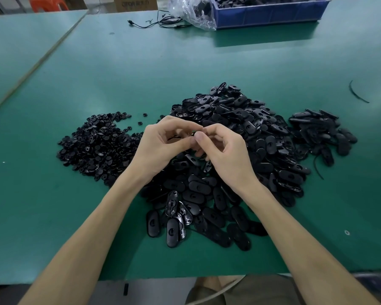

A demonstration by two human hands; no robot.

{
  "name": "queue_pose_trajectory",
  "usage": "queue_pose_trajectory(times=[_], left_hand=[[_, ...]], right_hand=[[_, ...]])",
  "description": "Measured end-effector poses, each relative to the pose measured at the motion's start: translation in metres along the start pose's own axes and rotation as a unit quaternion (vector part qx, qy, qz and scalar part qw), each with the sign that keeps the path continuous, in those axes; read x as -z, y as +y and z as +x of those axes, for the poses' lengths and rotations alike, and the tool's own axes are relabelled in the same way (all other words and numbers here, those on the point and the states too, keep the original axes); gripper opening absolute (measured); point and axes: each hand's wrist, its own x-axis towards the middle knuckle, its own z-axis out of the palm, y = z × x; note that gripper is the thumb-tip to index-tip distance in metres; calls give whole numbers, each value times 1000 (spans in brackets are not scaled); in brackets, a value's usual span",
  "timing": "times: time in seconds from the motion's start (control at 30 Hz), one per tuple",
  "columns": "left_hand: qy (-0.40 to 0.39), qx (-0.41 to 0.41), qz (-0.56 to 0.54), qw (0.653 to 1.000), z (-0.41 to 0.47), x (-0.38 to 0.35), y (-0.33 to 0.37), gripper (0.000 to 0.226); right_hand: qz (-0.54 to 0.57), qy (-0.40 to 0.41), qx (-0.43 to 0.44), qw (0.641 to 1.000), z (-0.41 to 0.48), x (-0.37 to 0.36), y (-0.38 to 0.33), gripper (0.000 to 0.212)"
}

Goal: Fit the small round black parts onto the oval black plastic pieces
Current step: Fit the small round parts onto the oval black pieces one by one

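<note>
Both hands meet above the near edge of the big heap of oval black pieces point(233, 128) on the green table point(119, 73). The left hand point(163, 144) has its fingers curled round a held black piece point(174, 139), mostly hidden in the curl, so I cannot tell its shape. The right hand point(226, 157) pinches at that same piece with thumb and forefinger, its thumb tip touching the left fingertips; whether a round part sits under that pinch I cannot tell.

The small round black parts point(97, 146) lie in a low pile just left of the left wrist, with a few strays point(145, 115) beyond it. A smaller heap of ovals point(323, 133) sits to the right of the big one, slightly apart.

At the far edge stands a blue bin point(271, 15) of dark parts, with a crumpled clear bag point(191, 14) against its left end and a thin black cable point(154, 23) beside that – a loose black strand point(357, 93) lies well off to the right
</note>
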Motion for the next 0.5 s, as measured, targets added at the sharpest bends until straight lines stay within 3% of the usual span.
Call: queue_pose_trajectory(times=[0.5], left_hand=[[2,35,60,998,2,0,-6,13]], right_hand=[[71,5,1,997,3,2,4,10]])
